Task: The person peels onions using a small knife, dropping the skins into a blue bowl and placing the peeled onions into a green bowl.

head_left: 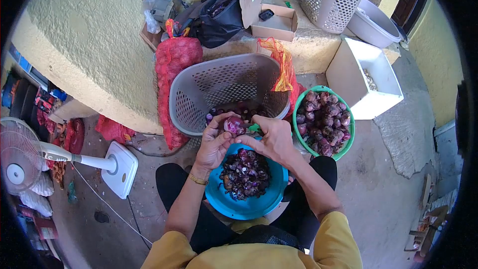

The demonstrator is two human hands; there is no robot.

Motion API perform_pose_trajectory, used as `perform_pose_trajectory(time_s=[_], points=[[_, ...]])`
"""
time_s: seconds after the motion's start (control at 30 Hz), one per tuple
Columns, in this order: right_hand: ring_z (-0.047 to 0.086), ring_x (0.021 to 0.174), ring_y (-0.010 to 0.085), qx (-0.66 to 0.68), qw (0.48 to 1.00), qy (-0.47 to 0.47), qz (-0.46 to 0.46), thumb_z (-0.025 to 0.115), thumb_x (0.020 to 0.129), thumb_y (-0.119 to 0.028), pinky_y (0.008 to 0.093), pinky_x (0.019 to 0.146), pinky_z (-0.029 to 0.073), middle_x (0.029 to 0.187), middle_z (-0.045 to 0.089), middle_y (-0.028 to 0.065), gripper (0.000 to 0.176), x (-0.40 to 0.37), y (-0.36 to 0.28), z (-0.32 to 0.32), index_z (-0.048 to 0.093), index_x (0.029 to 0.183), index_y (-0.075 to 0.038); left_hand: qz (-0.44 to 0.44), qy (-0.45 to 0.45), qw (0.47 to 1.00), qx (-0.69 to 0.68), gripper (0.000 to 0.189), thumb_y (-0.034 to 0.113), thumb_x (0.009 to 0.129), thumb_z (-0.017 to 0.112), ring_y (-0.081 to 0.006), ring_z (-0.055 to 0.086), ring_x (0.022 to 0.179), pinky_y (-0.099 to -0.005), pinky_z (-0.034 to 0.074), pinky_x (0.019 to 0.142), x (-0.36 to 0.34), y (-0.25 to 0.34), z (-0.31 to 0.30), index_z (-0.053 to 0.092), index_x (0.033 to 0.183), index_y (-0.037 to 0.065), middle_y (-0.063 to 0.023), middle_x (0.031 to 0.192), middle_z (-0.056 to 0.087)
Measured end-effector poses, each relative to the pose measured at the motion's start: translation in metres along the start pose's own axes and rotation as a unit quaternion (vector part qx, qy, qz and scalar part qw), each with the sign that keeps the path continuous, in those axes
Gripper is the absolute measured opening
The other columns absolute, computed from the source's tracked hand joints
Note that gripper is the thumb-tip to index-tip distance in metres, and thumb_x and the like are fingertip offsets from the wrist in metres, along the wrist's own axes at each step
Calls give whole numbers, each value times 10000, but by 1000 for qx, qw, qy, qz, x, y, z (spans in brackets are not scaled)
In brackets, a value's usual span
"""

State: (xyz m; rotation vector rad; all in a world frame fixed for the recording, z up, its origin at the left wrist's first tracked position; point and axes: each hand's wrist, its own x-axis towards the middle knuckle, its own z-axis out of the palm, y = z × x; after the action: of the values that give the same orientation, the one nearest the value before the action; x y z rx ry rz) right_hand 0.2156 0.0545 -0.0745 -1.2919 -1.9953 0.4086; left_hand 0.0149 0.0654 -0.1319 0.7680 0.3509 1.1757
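Above a blue basin (234,210), my left hand (213,145) is closed around a red onion (234,125), its fingers round the side and top. My right hand (274,140) grips a small knife with a green handle (254,128); its blade cannot be made out, and the thumb reaches toward the onion. Onion skins and scraps (245,172) fill the middle of the basin, which sits between my knees. Just beyond my hands stands a grey perforated laundry basket (186,97) with several onions (241,111) at its bottom.
At right, a green basket (353,132) is heaped with unpeeled onions (326,122). Red mesh sacks (177,65) flank the grey basket. A white box (366,77) lies at back right. A standing fan (22,152) with a white base (122,172) is at left, its cord crossing the floor.
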Motion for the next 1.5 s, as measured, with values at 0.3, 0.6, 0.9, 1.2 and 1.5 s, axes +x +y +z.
perform_pose_trajectory(time_s=[0.3, 0.6, 0.9, 1.2, 1.5], points=[[610, 558, 340, -11, 999, 32, 2, 790, 717, -602, 392, 522, 463, 604, 587, 139, 583, -2, -1, 1, 610, 805, -54, 44, -49, 997, 38, 463, -74, 838, 675, -322, 490, 1325, -420, 459, 1080, 5, 3, 3, 517, 1241, 92, -89, 1326, 508], [637, 602, 354, -28, 999, 38, -6, 789, 750, -543, 405, 531, 474, 637, 614, 146, 526, -3, 1, 1, 595, 795, -57, 85, -45, 990, 102, 526, -119, 777, 693, -376, 463, 1343, -440, 459, 1073, 7, 3, 9, 492, 1208, 104, -66, 1311, 452], [650, 626, 352, -39, 998, 38, -8, 788, 763, -512, 408, 537, 476, 670, 642, 140, 486, -3, 1, 2, 607, 816, -64, 98, -42, 987, 121, 508, -112, 780, 690, -381, 445, 1361, -417, 473, 1058, 8, 1, 7, 488, 1196, 98, -74, 1321, 444], [642, 622, 354, -43, 998, 47, -20, 785, 772, -500, 412, 530, 468, 658, 627, 141, 479, -2, 0, 2, 588, 798, -64, 89, -28, 988, 123, 500, -125, 780, 684, -345, 438, 1369, -437, 412, 1113, 7, 2, 13, 471, 1173, 99, -112, 1349, 472], [625, 594, 363, -22, 999, 39, -6, 784, 788, -474, 412, 514, 462, 631, 607, 149, 463, -2, 3, 8, 581, 775, -58, 106, -10, 985, 135, 491, -136, 778, 680, -338, 431, 1372, -465, 366, 1149, 6, -1, 10, 457, 1153, 88, -115, 1320, 477]])
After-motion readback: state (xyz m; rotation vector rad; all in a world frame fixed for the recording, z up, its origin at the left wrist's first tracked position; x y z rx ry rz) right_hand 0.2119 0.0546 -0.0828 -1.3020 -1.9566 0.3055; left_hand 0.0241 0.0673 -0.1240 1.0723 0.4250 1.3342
